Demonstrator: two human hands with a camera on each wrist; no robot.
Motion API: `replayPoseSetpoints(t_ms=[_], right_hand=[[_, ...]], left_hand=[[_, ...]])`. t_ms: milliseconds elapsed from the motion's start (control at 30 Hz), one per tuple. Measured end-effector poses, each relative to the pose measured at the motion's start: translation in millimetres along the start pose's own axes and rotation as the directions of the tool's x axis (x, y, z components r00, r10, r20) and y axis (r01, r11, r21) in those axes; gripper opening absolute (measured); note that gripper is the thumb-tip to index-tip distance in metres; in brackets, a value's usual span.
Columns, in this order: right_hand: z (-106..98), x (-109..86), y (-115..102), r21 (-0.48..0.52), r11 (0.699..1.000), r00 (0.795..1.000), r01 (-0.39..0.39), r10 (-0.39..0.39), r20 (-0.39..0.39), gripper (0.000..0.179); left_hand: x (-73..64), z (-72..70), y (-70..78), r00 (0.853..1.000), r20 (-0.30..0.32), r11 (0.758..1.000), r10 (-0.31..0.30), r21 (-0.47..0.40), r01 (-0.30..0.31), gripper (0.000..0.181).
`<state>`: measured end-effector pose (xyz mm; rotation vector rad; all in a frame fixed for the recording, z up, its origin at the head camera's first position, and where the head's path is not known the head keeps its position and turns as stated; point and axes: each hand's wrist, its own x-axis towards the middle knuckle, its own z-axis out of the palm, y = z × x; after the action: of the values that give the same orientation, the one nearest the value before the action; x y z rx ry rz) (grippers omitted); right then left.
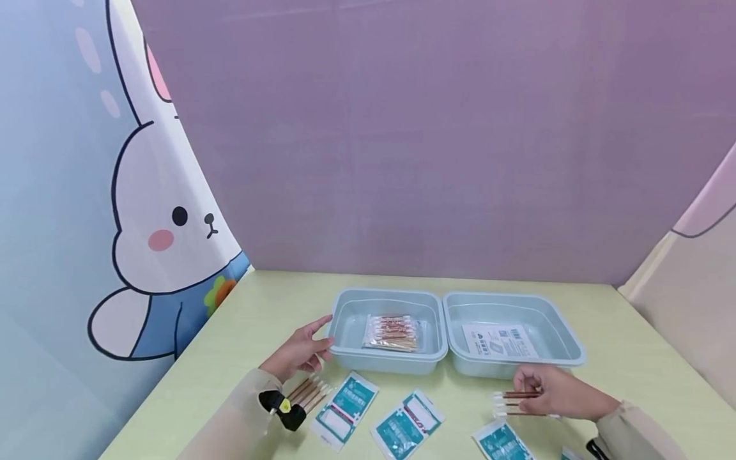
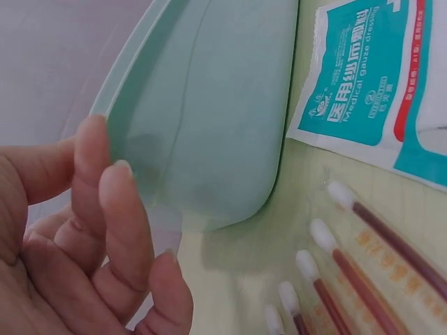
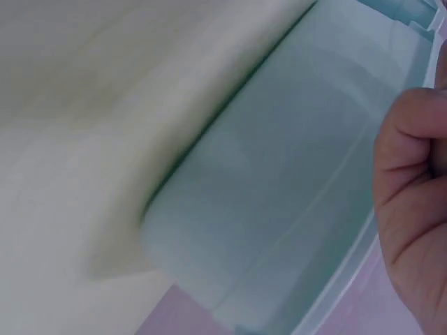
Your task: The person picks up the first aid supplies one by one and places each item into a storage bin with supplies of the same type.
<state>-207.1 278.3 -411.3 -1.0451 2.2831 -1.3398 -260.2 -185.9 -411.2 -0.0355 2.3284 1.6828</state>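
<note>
My left hand (image 1: 300, 350) is at the left side of the left pale blue plastic basin (image 1: 376, 362), its fingers loosely bent and fingertips right at the rim. Below that hand lies a clear pack of brown-stemmed cotton swabs (image 1: 307, 391), seen closer as swabs (image 2: 363, 279) in the left wrist view. My right hand (image 1: 554, 391) pinches another pack of cotton swabs (image 1: 506, 404) between thumb and fingers, in front of the right basin (image 1: 489, 366). In the right wrist view the hand (image 3: 412, 202) shows beside the basin wall (image 3: 279, 174); the swabs are out of sight there.
A bag of cotton swabs (image 1: 393, 333) lies in the left basin, and a printed white label (image 1: 499, 340) in the right one. Medical gauze dressing packets (image 1: 346, 409), (image 1: 407, 425), (image 1: 503, 442) are spread over the pale green table (image 1: 287, 294) in front. A purple backdrop (image 1: 425, 140) stands behind.
</note>
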Motion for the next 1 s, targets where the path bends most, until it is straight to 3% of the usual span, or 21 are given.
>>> replayPoseSetpoints(t_ms=[233, 500, 700, 833, 1000], right_hand=[[4.4, 14.6, -9.9, 0.008, 1.000, 1.000, 0.020, -0.020, -0.023, 0.013], [10.1, 30.7, -15.0, -0.065, 0.998, 0.993, -0.023, 0.015, -0.119, 0.011], [16.3, 36.7, -19.6, -0.099, 0.995, 0.980, -0.016, -0.004, -0.200, 0.017], [16.4, 39.5, -21.2, -0.060, 0.998, 0.986, 0.002, -0.012, -0.167, 0.014], [14.2, 41.8, -22.8, -0.033, 0.998, 0.986, -0.052, 0.046, -0.158, 0.024]], left_hand=[[0.3, 1.2, 1.3, 1.000, -0.025, 1.000, -0.003, 0.017, 0.003, 0.058], [1.8, 1.5, -1.4, 1.000, -0.013, 1.000, 0.000, -0.004, 0.000, 0.058], [1.8, 2.3, 0.2, 1.000, -0.001, 1.000, -0.007, -0.013, 0.007, 0.057], [2.2, 2.7, 2.7, 1.000, -0.006, 1.000, -0.014, -0.009, 0.014, 0.057], [1.9, 1.0, 1.6, 1.000, 0.000, 1.000, -0.015, -0.020, 0.015, 0.058]])
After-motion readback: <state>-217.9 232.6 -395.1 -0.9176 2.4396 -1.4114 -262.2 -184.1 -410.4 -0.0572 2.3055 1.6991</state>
